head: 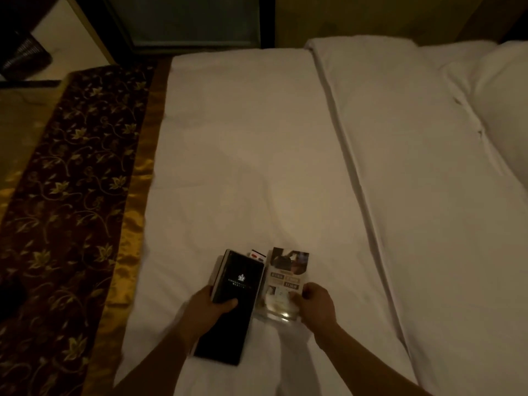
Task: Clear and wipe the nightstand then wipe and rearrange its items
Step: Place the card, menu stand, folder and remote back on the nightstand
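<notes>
— Which step is this?

— Clearing, I'd judge. Both hands hover over the near edge of the bed, carrying the nightstand's items. The left hand grips a black folder with a pale crest, thumb across its cover, some thinner pieces stacked beneath it. The right hand pinches a clear acrylic leaflet stand holding a printed card.

— Next?

— Probably laying both flat on the white sheet and letting go, so they don't slide.

— Farther off?

— A floral bed runner crosses the left end; pillows lie at the right. The nightstand itself isn't visible.
</notes>
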